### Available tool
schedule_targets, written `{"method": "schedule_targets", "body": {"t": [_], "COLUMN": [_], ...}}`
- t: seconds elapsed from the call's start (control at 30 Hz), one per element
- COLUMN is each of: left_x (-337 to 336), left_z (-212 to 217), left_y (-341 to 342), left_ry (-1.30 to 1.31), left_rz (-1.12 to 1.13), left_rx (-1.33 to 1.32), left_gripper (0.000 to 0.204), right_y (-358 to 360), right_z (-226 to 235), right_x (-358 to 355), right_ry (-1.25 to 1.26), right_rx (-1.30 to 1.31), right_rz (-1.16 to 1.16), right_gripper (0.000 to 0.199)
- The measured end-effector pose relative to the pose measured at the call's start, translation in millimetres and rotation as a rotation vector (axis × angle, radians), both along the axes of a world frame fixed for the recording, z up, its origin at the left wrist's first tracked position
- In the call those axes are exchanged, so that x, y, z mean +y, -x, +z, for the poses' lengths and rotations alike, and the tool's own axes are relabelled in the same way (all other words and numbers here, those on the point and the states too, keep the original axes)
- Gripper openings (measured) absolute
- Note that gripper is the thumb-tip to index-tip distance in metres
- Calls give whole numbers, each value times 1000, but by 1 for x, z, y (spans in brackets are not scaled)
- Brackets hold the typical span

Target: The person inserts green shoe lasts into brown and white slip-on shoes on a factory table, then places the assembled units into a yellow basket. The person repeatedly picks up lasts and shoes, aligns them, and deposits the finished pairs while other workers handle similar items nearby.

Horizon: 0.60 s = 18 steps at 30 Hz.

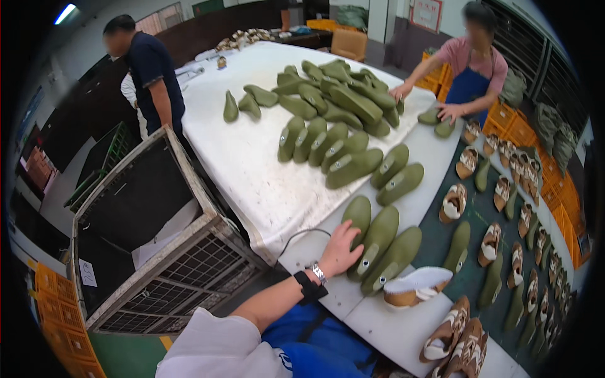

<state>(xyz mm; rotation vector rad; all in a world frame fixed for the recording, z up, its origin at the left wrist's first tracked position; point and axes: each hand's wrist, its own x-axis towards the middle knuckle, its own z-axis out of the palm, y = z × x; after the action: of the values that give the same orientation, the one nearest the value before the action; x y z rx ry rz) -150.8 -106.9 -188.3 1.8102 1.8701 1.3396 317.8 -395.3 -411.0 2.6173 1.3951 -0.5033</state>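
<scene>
My left hand [340, 250], with a watch [319, 272] and a black band at the wrist, has its fingers curled on the near end of a green shoe last [357, 217]. Two more shoe lasts [381, 236] lie side by side to its right, each with a round hole in its near end. Just beyond their near ends is a shoe upper [419, 285] in white and tan, lying on its side. Several brown-and-white shoe uppers [446, 331] stand close to the table's near edge. My right hand is out of view.
A heap of green lasts [340, 94] covers part of the white table [220, 164]. To the right, uppers and lasts line a dark green conveyor belt [469, 208]. A co-worker [476, 63] touches lasts opposite; another person [151, 75] stands left, behind a wheeled-looking crate [157, 233].
</scene>
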Motion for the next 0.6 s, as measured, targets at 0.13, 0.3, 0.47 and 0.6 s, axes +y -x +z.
{"method": "schedule_targets", "body": {"t": [0.13,0.3,0.47,0.6], "left_x": [2,4,-14,-40], "left_z": [-2,19,78,123], "left_y": [2,34,98,126], "left_ry": [32,276,337,118], "left_rz": [-25,-222,-75,-207], "left_rx": [-14,-185,-815,-1051], "left_gripper": [43,52,44,39], "right_y": [3,12,19,21], "right_z": [9,29,39,39], "right_x": [-1,-3,2,1], "right_ry": [6,-73,-194,-113], "right_rx": [6,53,134,21], "right_rz": [-25,-74,-133,-110], "right_gripper": [59,53,53,53]}}
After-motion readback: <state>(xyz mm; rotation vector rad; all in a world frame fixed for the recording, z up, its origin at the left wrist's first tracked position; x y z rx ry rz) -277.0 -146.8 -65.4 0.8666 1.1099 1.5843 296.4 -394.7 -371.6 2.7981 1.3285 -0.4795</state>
